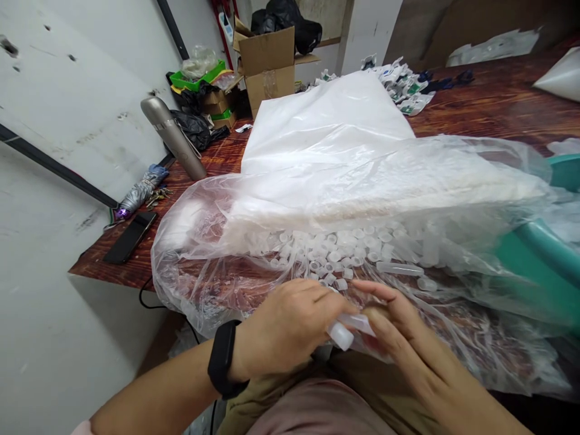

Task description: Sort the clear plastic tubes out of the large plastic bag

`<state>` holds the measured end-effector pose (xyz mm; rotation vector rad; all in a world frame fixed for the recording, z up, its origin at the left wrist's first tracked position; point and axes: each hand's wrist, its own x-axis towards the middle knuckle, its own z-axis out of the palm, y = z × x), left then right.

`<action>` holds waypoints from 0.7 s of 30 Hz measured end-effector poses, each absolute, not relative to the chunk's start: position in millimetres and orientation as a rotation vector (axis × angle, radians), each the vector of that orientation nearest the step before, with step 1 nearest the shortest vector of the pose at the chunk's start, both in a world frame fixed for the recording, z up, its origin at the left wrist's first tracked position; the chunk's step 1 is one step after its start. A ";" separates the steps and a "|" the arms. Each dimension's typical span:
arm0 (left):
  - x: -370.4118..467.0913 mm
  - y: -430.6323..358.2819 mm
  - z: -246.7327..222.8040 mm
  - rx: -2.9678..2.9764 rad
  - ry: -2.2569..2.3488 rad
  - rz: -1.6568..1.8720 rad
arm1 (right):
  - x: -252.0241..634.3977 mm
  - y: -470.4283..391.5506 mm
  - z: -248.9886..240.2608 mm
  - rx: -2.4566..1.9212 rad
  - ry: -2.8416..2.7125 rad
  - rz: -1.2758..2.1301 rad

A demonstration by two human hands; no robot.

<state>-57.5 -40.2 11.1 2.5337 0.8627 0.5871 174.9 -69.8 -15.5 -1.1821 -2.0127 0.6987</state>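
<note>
My left hand (290,323), with a black band on its wrist, is closed around a small plastic tube with a white cap (341,336); the cap sticks out below the fingers. Beside it, my right hand (408,338) pinches a translucent plastic tube (361,323) that reaches toward the left hand. The fingers partly hide both pieces. Just beyond the hands, a heap of small white caps (333,254) lies on clear plastic sheeting (194,284). One clear tube (399,269) rests at the heap's right side.
A white sack (326,127) lies behind the caps. On the right stands a teal basin (544,254), partly under the sheeting. Along the left are a phone (131,237), a folded umbrella (144,188) and a metal flask (174,139). A cardboard box (267,63) stands at the back.
</note>
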 end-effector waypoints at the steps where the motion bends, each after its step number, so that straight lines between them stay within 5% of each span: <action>1: -58.0 -38.9 11.7 2.517 0.875 0.587 | 176.0 -69.2 -15.1 -1.175 -2.029 0.681; 6: -58.1 -36.0 12.8 2.550 0.937 0.523 | 176.5 -68.8 -15.2 -1.037 -2.135 0.410; 12: -48.2 -11.3 19.9 2.406 1.028 0.415 | 183.2 -58.3 -23.6 -1.306 -1.974 0.608; 21: -14.5 69.6 15.5 2.271 1.449 0.341 | 170.9 -40.5 -59.8 -1.077 -2.284 0.373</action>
